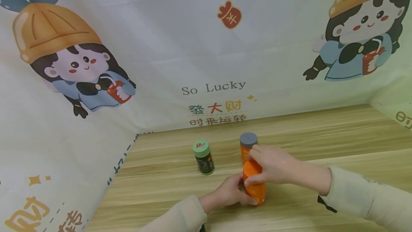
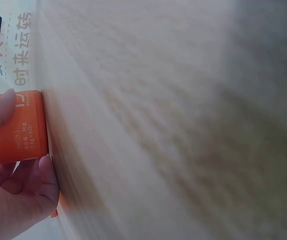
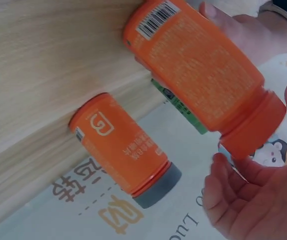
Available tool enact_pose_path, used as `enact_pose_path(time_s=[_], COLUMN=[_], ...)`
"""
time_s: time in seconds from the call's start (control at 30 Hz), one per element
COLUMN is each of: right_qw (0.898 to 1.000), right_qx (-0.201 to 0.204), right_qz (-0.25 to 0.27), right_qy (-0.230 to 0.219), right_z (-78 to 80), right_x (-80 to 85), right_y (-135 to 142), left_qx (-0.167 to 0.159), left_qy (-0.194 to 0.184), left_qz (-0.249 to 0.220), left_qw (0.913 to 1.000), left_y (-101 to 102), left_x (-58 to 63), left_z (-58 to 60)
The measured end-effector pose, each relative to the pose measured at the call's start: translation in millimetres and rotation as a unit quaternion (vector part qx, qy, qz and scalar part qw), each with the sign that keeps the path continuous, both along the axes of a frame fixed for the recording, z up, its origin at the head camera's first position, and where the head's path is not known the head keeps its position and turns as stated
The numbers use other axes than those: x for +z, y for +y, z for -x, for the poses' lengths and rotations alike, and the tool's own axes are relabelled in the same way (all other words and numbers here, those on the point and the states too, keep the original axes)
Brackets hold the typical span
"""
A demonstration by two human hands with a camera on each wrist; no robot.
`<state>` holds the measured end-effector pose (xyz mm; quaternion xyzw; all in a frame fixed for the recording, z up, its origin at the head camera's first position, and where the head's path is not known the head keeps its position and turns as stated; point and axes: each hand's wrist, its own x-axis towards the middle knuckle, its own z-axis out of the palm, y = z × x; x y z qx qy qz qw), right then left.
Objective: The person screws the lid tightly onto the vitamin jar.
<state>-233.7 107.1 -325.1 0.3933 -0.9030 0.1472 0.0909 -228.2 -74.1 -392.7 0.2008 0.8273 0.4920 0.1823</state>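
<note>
An orange bottle (image 1: 256, 191) with an orange cap (image 3: 253, 127) stands on the wooden table. My left hand (image 1: 226, 192) grips its lower body, the thumb on one side and the fingers curled round the other. At the top, my right hand (image 1: 273, 164) has its thumb and fingers around the cap. The right wrist view shows a barcode and small print on the bottle's side. Just behind it stands a second orange bottle (image 3: 121, 145) with a grey lid (image 1: 249, 140), partly hidden by my right hand in the head view.
A dark bottle (image 1: 205, 164) with a green lid (image 1: 201, 148) stands to the left on the wooden table (image 1: 154, 178). A white printed cloth (image 1: 167, 46) hangs behind the table and along its left side. Another cloth panel (image 1: 394, 103) borders the right.
</note>
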Motion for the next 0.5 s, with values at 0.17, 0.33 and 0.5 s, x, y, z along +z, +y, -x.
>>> enact_pose_path(time_s=[0.17,0.33,0.5], right_qw=[0.994,0.96,0.94], right_qx=[0.067,0.237,0.323], right_qz=[0.015,0.008,-0.001], right_qy=[-0.084,-0.15,-0.108], right_z=[4.9,16.4,23.8], right_x=[8.7,18.5,20.6], right_y=[8.7,28.3,36.4], left_qx=[-0.006,-0.005,-0.006], left_qy=[0.005,0.009,0.011], left_qz=[0.007,0.016,0.02], left_qw=[0.9999,0.9998,0.9997], left_y=[-0.9,-0.7,-0.2], left_x=[-0.3,0.6,0.8], left_z=[1.2,1.3,0.8])
